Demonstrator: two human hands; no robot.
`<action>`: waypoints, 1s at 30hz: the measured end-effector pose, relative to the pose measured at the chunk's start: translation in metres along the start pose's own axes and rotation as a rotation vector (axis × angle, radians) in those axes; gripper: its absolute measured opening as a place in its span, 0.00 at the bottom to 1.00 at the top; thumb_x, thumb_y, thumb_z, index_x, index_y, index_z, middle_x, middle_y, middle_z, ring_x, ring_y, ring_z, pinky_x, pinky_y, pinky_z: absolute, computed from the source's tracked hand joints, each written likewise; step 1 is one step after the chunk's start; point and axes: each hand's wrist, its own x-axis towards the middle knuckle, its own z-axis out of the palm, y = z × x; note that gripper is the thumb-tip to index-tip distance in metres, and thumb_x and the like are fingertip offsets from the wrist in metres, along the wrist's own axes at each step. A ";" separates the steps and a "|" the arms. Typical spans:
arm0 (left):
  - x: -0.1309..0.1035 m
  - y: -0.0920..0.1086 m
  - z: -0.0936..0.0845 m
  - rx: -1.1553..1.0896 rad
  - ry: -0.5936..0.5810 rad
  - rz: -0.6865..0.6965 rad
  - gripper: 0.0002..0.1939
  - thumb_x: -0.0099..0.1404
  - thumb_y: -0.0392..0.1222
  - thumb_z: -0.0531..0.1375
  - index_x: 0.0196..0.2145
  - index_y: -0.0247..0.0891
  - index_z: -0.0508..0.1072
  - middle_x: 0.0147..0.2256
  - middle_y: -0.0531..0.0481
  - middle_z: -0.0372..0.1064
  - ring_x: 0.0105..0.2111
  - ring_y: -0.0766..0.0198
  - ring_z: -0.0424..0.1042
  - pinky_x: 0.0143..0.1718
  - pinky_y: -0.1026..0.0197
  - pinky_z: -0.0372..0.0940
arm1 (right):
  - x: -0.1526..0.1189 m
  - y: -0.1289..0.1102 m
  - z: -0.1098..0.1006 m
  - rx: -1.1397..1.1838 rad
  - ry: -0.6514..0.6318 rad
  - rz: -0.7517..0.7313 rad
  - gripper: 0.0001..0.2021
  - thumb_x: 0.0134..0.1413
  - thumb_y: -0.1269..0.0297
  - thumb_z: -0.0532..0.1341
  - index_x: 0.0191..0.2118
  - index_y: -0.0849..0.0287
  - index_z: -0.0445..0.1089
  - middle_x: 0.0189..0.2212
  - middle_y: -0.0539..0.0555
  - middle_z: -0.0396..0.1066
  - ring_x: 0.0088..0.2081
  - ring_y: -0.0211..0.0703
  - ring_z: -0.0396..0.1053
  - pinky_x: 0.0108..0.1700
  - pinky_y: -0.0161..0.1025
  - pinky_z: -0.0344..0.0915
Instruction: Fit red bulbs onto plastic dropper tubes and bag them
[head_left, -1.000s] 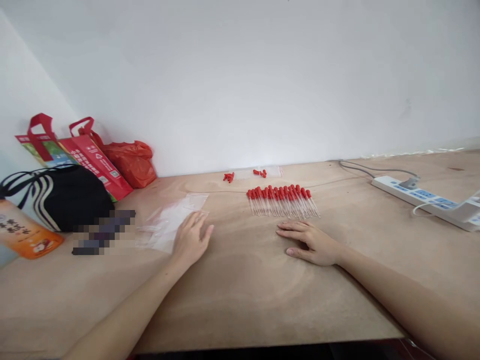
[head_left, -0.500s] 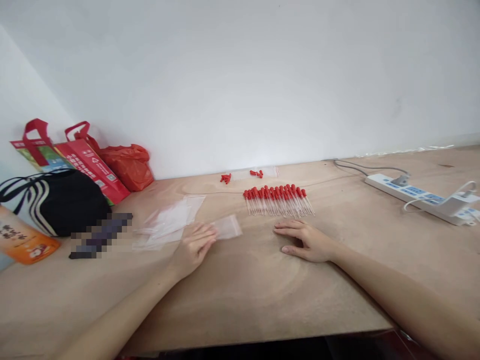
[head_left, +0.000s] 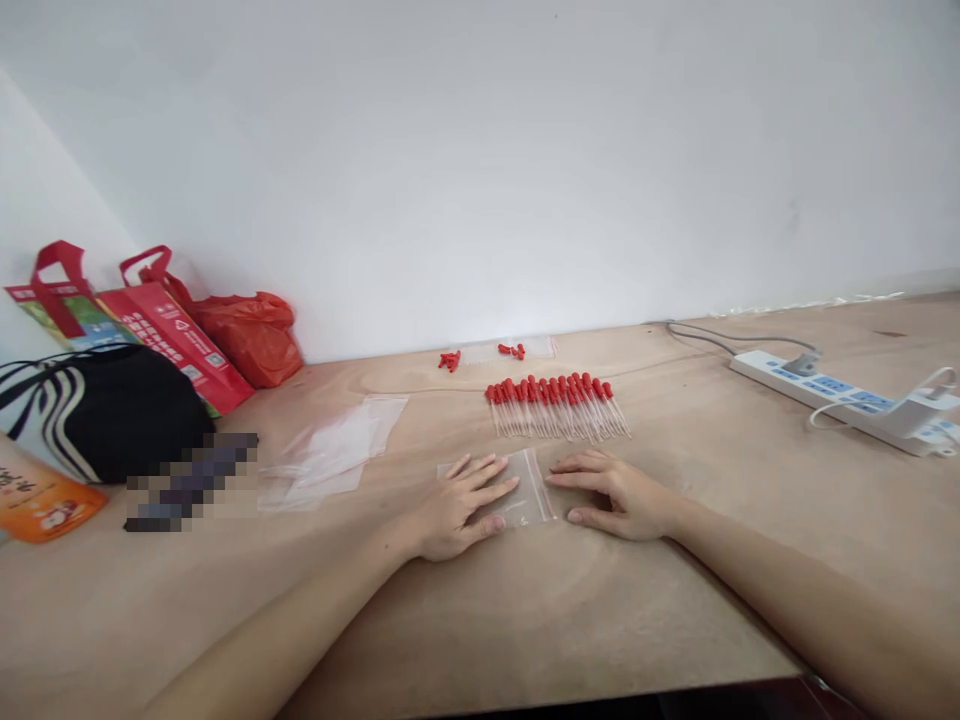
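A clear zip-lock bag [head_left: 527, 490] lies flat on the wooden table, its seal edge toward the right. My left hand [head_left: 461, 507] rests on the bag with fingers spread, covering its left part. At the bag's right edge sits my right hand [head_left: 619, 493], thumb and fingers apart, with nothing held between them. Just beyond both hands is a row of glass droppers [head_left: 555, 403] with red rubber bulbs. To the left, more clear zip-lock bags [head_left: 334, 450] lie in a loose pile.
Several loose red rubber bulbs [head_left: 448, 361] and a clear bag [head_left: 544, 346] lie near the wall. A white power strip [head_left: 825, 385] with cables is at the right. Shopping bags [head_left: 176, 335], a black drawstring bag [head_left: 150, 410] and an orange pouch [head_left: 49, 500] stand at the left.
My left hand has moved right, from beside the pile to the middle of the table, bringing one clear bag with it, and its fingers have spread. My right hand has barely moved.
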 end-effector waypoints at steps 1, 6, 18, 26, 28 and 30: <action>0.000 0.000 0.001 0.005 -0.013 -0.003 0.24 0.65 0.50 0.47 0.58 0.49 0.49 0.60 0.48 0.43 0.60 0.57 0.43 0.57 0.44 0.41 | 0.001 -0.001 0.000 -0.004 -0.012 -0.004 0.22 0.53 0.54 0.54 0.53 0.56 0.61 0.50 0.59 0.63 0.50 0.46 0.60 0.50 0.47 0.57; 0.001 0.002 0.004 0.008 -0.052 -0.019 0.21 0.68 0.46 0.42 0.58 0.48 0.49 0.60 0.49 0.42 0.60 0.58 0.41 0.58 0.45 0.39 | 0.005 -0.007 -0.002 -0.014 -0.031 -0.029 0.22 0.53 0.53 0.54 0.52 0.57 0.62 0.49 0.59 0.63 0.49 0.47 0.60 0.50 0.48 0.57; 0.003 0.000 0.004 -0.049 -0.086 -0.036 0.24 0.67 0.47 0.44 0.60 0.48 0.43 0.61 0.51 0.38 0.60 0.57 0.38 0.59 0.45 0.35 | 0.015 -0.010 0.003 0.016 -0.028 -0.224 0.27 0.49 0.52 0.57 0.52 0.62 0.61 0.49 0.62 0.64 0.53 0.48 0.58 0.54 0.47 0.52; 0.005 -0.001 0.006 -0.140 0.008 -0.060 0.30 0.65 0.47 0.48 0.61 0.43 0.40 0.61 0.48 0.41 0.60 0.58 0.43 0.59 0.49 0.40 | 0.030 -0.007 0.001 -0.004 -0.182 -0.279 0.30 0.46 0.48 0.58 0.55 0.54 0.58 0.59 0.60 0.48 0.57 0.50 0.51 0.57 0.53 0.40; 0.002 -0.003 0.005 -0.158 0.018 -0.073 0.29 0.65 0.47 0.49 0.61 0.43 0.41 0.61 0.47 0.42 0.60 0.58 0.44 0.59 0.50 0.43 | 0.030 -0.006 0.001 0.018 -0.198 -0.244 0.28 0.45 0.48 0.58 0.53 0.51 0.61 0.60 0.59 0.44 0.58 0.51 0.50 0.57 0.54 0.39; -0.001 -0.006 0.004 -0.158 -0.005 -0.071 0.28 0.66 0.48 0.48 0.60 0.43 0.42 0.61 0.48 0.42 0.60 0.58 0.44 0.59 0.50 0.42 | 0.029 -0.004 0.000 0.063 -0.200 -0.204 0.25 0.46 0.49 0.58 0.51 0.51 0.63 0.60 0.59 0.44 0.58 0.52 0.48 0.57 0.54 0.38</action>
